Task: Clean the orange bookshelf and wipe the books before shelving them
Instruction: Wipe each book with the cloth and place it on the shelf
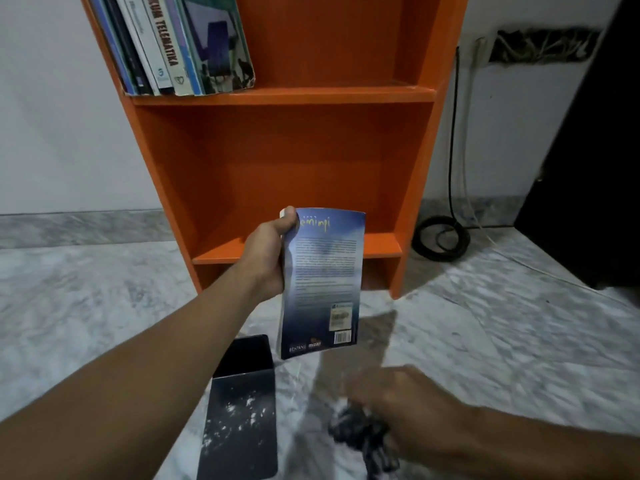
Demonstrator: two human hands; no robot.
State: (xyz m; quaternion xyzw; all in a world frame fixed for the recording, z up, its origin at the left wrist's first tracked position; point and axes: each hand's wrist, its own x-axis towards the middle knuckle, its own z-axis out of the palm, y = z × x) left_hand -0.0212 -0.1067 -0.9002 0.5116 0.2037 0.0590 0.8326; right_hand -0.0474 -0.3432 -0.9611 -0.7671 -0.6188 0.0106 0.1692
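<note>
I read this as the wiping step: past the leaning row of shelved books (173, 46) at upper left, my left hand (268, 252) grasps a blue paperback book (323, 278) along its spine edge, thumb hooked over the top corner. It holds the book upright in the air, back cover toward me, in front of the tall orange wooden bookshelf (284, 95). Low on the right, my right hand (412, 403) is blurred but looks clenched on a dark crumpled cloth (360, 431), apart from the book. So the next move, I judge, calls for bringing the cloth up against the cover before shelving.
</note>
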